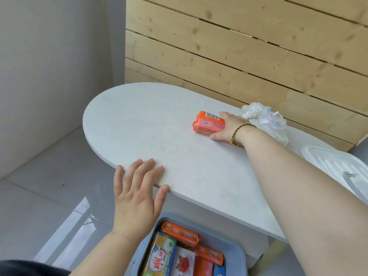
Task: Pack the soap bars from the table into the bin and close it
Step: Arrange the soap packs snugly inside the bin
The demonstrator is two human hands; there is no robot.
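An orange and pink wrapped soap bar (208, 123) lies on the white oval table (151, 124). My right hand (229, 126) is closed around its right end, fingers over the top and thumb at the near side. My left hand (137, 188) rests flat on the table's near edge, fingers spread, holding nothing. Below the table edge stands the grey-blue bin (235, 253), open, with several wrapped soap bars (179, 234) inside in orange, yellow-green, white and blue wrappers. The bin's white lid (336, 166) lies on the table at the right.
A crumpled clear plastic bag (266, 120) lies on the table just behind my right wrist. A wooden slat wall stands behind the table, and a white wall is to the left. Grey tiled floor (49, 196) lies left of the bin.
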